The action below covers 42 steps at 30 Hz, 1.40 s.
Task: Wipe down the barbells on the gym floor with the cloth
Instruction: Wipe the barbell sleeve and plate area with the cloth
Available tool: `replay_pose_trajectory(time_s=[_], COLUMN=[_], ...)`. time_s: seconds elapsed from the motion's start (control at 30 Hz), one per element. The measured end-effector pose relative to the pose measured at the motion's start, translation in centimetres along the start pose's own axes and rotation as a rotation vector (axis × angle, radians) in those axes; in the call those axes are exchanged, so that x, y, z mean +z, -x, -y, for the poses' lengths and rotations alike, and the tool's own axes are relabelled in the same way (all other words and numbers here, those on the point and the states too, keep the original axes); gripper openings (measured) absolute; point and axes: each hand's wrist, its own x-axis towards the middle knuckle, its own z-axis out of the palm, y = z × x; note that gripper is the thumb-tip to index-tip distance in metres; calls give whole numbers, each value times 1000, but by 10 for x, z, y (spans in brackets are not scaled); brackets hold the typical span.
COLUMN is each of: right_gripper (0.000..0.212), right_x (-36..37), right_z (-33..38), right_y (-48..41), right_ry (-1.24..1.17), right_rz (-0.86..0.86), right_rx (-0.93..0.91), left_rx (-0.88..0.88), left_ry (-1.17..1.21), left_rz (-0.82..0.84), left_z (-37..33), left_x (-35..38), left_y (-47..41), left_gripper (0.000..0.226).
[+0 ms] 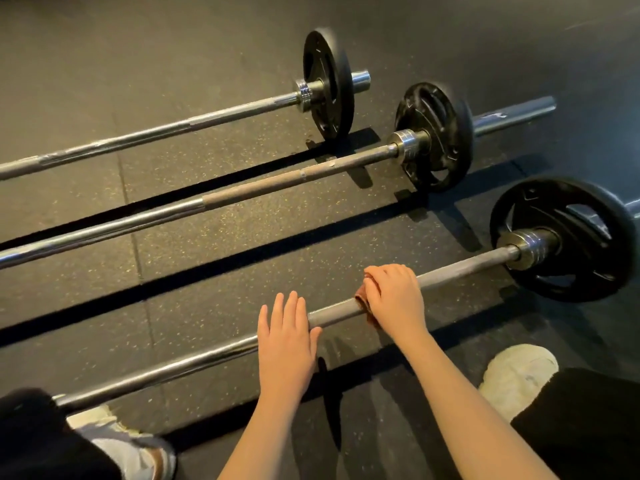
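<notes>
Three barbells lie side by side on the dark rubber floor, each with a black plate at its right end. The nearest barbell (pixel 457 271) runs from lower left to upper right. My right hand (pixel 394 296) grips a reddish-brown cloth (pixel 363 297) wrapped round its shaft, left of the collar and plate (pixel 561 240). My left hand (pixel 287 337) rests flat on the same shaft with straight fingers, just left of the cloth. The middle barbell (pixel 242 194) and the far barbell (pixel 156 133) lie beyond, untouched.
My right shoe (pixel 516 379) stands near the bar at lower right and my left shoe (pixel 121 445) at lower left, both with dark trouser legs above. Speckled rubber floor tiles (pixel 207 265) separate the bars.
</notes>
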Motion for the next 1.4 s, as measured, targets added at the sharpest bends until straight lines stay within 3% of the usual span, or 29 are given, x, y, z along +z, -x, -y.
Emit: replay_pose_trajectory(time_s=[0.1,0.2,0.27,0.33,0.5,0.6,0.73,0.9,1.0,1.13,1.3,1.4], right_gripper=[22,28,31,35,22,23,18,20,21,17,18,15], right_x=[11,18,7,-7,-3,4,-23,-26,-11,-31,-35,-16], right_z=[20,32,12,-13,-14,-4,-44,-52,-31,-66,-77,-45], right_y=[17,42,30,8,17,33,2,7,26,-5,-10,12], right_ry=[-98,-99,-80,-8,-99,-112,-8,-86,-105,-14,-33,-82], right_rz=[-57,-56,10,78,-30,-27,116,-52,-60,94,-43,-75], right_rx=[183,10,-169,-219,95,-15,-250,120,-3,-235,132,52], left_rx=[-80,-112,-121,-136,-159,-183,-216,-134,-183,-201,-235,-222], left_ry=[31,27,16,7,-14,-12,8,48,17,-7,13,33], left_rz=[5,12,15,15,42,35,48,104,61,85,80,72], left_z=[-5,-8,-10,-12,-13,-16,-25,-76,-90,-94,-96,-98], left_x=[-3,-4,-3,-3,1,3,-1,-6,-1,-1,4,5], left_y=[-1,0,0,0,1,0,1,-3,-7,-11,-13,-15], left_gripper=[62,64,65,65,66,67,74,72,74,73,69,75])
